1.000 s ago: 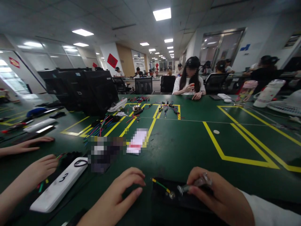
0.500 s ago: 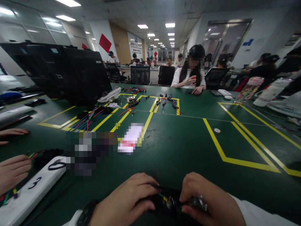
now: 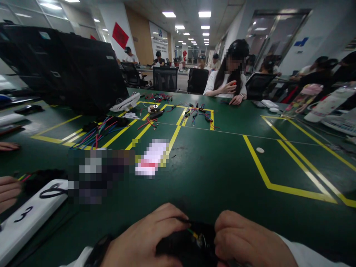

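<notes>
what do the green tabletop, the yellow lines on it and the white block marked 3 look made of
Green tabletop: likely a rubbery or vinyl mat, matte with a soft sheen under the ceiling lights. Yellow lines: seemingly adhesive tape, flat, straight-edged strips with angled corners. White block marked 3: probably moulded plastic, smooth, rounded edges; the numeral looks hand-drawn in marker.

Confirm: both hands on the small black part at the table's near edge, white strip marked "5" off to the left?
Not quite. In the head view the white strip is marked "3". Left hand and right hand are both on the black part.
</notes>
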A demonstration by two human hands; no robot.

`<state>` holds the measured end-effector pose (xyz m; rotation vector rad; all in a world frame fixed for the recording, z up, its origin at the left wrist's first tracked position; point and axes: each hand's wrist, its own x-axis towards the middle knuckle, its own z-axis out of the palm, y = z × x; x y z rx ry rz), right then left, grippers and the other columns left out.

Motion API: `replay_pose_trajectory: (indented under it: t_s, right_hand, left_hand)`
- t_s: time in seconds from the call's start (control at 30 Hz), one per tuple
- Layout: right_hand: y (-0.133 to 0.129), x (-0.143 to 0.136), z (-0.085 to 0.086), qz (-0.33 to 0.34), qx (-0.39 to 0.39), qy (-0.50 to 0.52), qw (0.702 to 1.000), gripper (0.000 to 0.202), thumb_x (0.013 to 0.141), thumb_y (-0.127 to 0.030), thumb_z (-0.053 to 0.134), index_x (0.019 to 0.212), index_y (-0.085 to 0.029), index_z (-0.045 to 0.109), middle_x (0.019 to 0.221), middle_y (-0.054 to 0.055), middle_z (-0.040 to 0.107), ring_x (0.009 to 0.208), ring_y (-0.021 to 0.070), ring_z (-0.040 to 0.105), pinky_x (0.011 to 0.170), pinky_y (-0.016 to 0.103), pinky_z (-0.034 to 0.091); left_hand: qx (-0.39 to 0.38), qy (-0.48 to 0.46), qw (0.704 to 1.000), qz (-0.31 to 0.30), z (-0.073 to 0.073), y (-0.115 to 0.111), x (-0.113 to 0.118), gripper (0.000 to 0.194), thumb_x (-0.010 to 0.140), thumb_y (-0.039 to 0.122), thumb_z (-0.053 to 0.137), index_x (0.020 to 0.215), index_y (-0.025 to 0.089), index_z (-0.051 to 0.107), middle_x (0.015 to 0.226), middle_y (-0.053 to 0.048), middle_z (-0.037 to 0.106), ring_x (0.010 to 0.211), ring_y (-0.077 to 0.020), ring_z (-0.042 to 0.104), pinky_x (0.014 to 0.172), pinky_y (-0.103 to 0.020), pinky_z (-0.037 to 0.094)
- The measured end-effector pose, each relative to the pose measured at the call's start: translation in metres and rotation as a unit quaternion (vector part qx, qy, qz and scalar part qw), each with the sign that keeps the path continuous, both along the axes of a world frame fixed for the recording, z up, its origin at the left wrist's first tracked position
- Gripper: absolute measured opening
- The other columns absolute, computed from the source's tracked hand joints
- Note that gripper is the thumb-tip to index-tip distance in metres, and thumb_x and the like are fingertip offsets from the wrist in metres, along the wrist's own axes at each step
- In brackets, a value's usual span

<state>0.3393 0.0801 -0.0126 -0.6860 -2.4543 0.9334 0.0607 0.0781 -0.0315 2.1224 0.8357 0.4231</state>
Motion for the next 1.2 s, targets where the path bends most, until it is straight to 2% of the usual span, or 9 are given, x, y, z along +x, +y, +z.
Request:
replay_pose_trajectory:
  t_s: [0.27, 0.43, 0.6, 0.63, 0.73, 0.83, 0.93, 1.1, 1.2]
  right_hand:
    - [0.001, -0.006, 0.006, 0.024, 0.017, -0.025, 0.999, 0.019, 0.095, -0.018, 0.052, 0.076, -0.02, 0.048, 0.071, 0.001, 0.055, 0.074, 0.0163, 0.049, 0.064, 0.027, 0.039]
    - [0.003, -0.006, 0.005, 0.013, 0.008, -0.023, 1.0, 0.013, 0.088, -0.011, 0.056, 0.08, -0.019, 0.05, 0.076, 0.001, 0.059, 0.076, 0.015, 0.052, 0.066, 0.026, 0.04]
    - [0.006, 0.0, -0.007, 0.024, -0.002, 0.004, 1.0, 0.011, 0.092, -0.026, 0.056, 0.084, -0.02, 0.052, 0.08, 0.003, 0.06, 0.069, 0.0128, 0.053, 0.056, 0.021, 0.042]
    - [0.007, 0.001, -0.008, 0.024, -0.006, 0.001, 1.0, 0.011, 0.092, -0.026, 0.056, 0.085, -0.02, 0.053, 0.081, 0.003, 0.061, 0.067, 0.0124, 0.053, 0.056, 0.02, 0.042]
    - [0.007, 0.002, -0.007, 0.019, -0.009, -0.006, 1.0, 0.006, 0.09, -0.022, 0.058, 0.086, -0.019, 0.055, 0.081, 0.003, 0.062, 0.067, 0.012, 0.054, 0.056, 0.02, 0.043]
    - [0.005, 0.001, -0.004, 0.013, 0.003, -0.007, 1.0, 0.005, 0.086, -0.017, 0.058, 0.087, -0.019, 0.054, 0.082, 0.003, 0.061, 0.071, 0.0131, 0.054, 0.059, 0.022, 0.044]
    - [0.003, 0.001, -0.003, 0.001, 0.011, -0.008, 1.0, 0.012, 0.08, -0.01, 0.056, 0.087, -0.019, 0.053, 0.082, 0.004, 0.059, 0.071, 0.0137, 0.053, 0.06, 0.022, 0.042]
    - [0.003, -0.001, -0.005, -0.007, 0.008, 0.001, 1.0, 0.011, 0.08, -0.01, 0.055, 0.086, -0.018, 0.053, 0.082, 0.004, 0.058, 0.068, 0.0128, 0.052, 0.059, 0.022, 0.041]
    - [0.005, -0.003, -0.005, -0.012, 0.0, 0.005, 1.0, 0.009, 0.08, -0.012, 0.056, 0.085, -0.018, 0.053, 0.081, 0.004, 0.058, 0.068, 0.013, 0.052, 0.058, 0.022, 0.042]
  left_hand:
    - [0.003, 0.001, 1.0, 0.003, -0.002, -0.002, -0.001, 0.048, 0.08, 0.031, 0.078, 0.123, 0.024, 0.057, 0.129, -0.006, 0.06, 0.119, -0.0229, 0.055, 0.102, -0.033, 0.046]
    - [0.003, 0.005, 1.0, 0.006, 0.002, -0.003, -0.004, 0.052, 0.079, 0.034, 0.079, 0.125, 0.026, 0.057, 0.132, -0.006, 0.06, 0.121, -0.024, 0.055, 0.103, -0.035, 0.046]
    - [-0.034, -0.005, 0.998, 0.054, 0.006, -0.018, -0.021, 0.068, 0.076, 0.047, 0.078, 0.136, 0.033, 0.047, 0.153, -0.006, 0.041, 0.135, -0.0296, 0.045, 0.11, -0.041, 0.04]
    - [-0.039, -0.017, 0.997, 0.059, 0.003, -0.023, -0.026, 0.072, 0.072, 0.051, 0.08, 0.134, 0.032, 0.048, 0.155, -0.007, 0.039, 0.136, -0.0319, 0.044, 0.11, -0.043, 0.04]
    - [-0.019, -0.014, 0.999, 0.046, -0.018, -0.038, -0.039, 0.034, 0.079, 0.047, 0.074, 0.109, 0.032, 0.066, 0.15, -0.003, 0.046, 0.135, -0.0346, 0.046, 0.105, -0.045, 0.045]
    - [0.012, 0.011, 0.993, 0.119, -0.043, -0.049, -0.047, 0.071, 0.078, 0.038, 0.078, 0.141, 0.038, 0.046, 0.147, -0.007, 0.051, 0.131, -0.0349, 0.05, 0.106, -0.049, 0.044]
    - [0.039, 0.045, 0.996, 0.072, -0.055, -0.055, -0.048, 0.069, 0.081, 0.037, 0.074, 0.142, 0.042, 0.043, 0.145, -0.003, 0.053, 0.132, -0.0342, 0.049, 0.109, -0.054, 0.038]
    - [0.075, 0.027, 0.99, 0.117, -0.04, -0.056, -0.04, 0.044, 0.09, 0.038, 0.066, 0.132, 0.043, 0.055, 0.137, 0.001, 0.061, 0.126, -0.0277, 0.056, 0.111, -0.049, 0.039]
    - [0.115, 0.02, 0.991, 0.071, -0.027, -0.052, -0.038, 0.025, 0.091, 0.032, 0.064, 0.113, 0.044, 0.068, 0.134, 0.005, 0.063, 0.123, -0.025, 0.058, 0.113, -0.049, 0.036]
